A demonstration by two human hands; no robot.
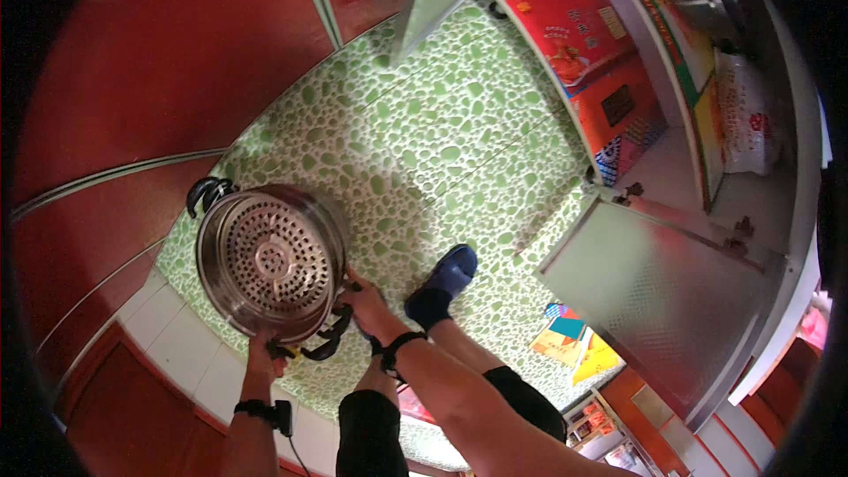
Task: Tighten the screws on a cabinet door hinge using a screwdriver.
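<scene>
A round stainless steel steamer pot (331, 225) is at left of centre, its open top showing. Inside lies a perforated steamer plate (274, 258) with many round holes. One black handle (210, 194) sticks out on the far left side, another black handle (330, 341) on the near side. My left hand (265, 353) is closed at the near rim, just left of the near handle. On the right, my right hand (369, 307) grips the pot's side by that same handle. Whether the pot rests on the floor or hangs above it, I cannot tell.
Green pebble-patterned floor (459, 132) surrounds my blue shoe (450, 272). Red cabinet doors (177, 53) line the left. At right, a low cupboard with an open frosted door (662, 283) holds red cardboard (574, 26) and a white bag (744, 115). A yellow printed sheet (574, 346) lies near that door.
</scene>
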